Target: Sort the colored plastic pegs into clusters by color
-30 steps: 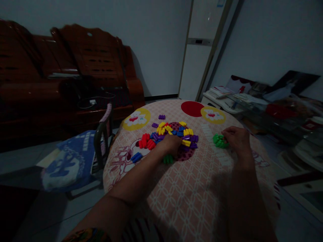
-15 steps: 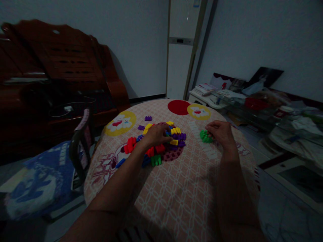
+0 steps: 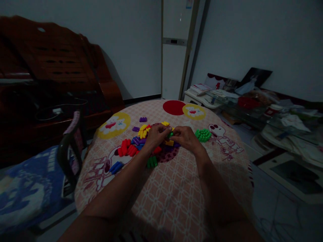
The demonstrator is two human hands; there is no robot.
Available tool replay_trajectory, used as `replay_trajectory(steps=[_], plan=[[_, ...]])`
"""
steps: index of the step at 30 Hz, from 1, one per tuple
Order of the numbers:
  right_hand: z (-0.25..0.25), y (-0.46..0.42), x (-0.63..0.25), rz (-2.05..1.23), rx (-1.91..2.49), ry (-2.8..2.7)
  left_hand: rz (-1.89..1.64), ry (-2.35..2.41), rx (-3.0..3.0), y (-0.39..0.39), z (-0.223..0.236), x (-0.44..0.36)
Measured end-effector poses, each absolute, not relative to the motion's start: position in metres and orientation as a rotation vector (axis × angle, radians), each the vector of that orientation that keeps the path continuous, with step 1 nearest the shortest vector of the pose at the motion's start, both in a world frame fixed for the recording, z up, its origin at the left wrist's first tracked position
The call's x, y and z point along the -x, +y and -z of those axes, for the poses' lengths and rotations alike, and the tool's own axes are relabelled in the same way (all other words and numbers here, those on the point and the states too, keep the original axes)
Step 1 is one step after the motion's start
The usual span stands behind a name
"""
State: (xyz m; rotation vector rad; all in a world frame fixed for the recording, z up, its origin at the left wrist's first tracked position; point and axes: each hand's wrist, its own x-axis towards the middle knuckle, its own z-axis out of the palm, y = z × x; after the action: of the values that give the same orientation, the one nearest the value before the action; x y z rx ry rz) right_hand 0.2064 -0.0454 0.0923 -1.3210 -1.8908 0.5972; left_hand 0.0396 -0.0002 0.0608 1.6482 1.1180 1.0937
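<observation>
My left hand (image 3: 156, 135) is over the heap of coloured plastic building blocks, fingers curled and closed. Meeting it from the right, my right hand (image 3: 185, 137) is closed in a pinch. A small green building block (image 3: 171, 134) shows between the fingertips of both hands, partly hidden by them. Around my left hand lie yellow blocks (image 3: 142, 131), red blocks (image 3: 125, 147) and purple blocks (image 3: 137, 140). Just right of my right hand sits a cluster of green blocks (image 3: 203, 135). Part of the heap is hidden under my hands.
The round table (image 3: 174, 188) has a patterned cloth. A blue block (image 3: 116, 167) and a purple block (image 3: 143, 119) lie apart from the heap. A chair (image 3: 68, 151) stands at the left. At the right, a glass-topped cabinet (image 3: 227, 104) carries papers and bags.
My right hand has left the green cluster and moved left to meet my left hand over the heap. The green cluster stays on the cloth. The view has shifted slightly.
</observation>
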Motion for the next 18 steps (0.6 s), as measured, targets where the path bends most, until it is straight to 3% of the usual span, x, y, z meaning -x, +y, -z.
replay_trajectory(steps=[6,11,18], plan=[[-0.092,-0.043,-0.211,-0.518,1.379,-1.863,-1.045,1.062,-1.673,-0.004,-0.06,-0.044],[-0.097,-0.048,-0.267,-0.572,1.56,-1.64,-1.01,0.941,-1.618,-0.005,-0.059,-0.045],[-0.097,-0.053,-0.34,0.045,1.977,-1.437,-1.019,0.906,-1.773,-0.002,-0.053,-0.045]])
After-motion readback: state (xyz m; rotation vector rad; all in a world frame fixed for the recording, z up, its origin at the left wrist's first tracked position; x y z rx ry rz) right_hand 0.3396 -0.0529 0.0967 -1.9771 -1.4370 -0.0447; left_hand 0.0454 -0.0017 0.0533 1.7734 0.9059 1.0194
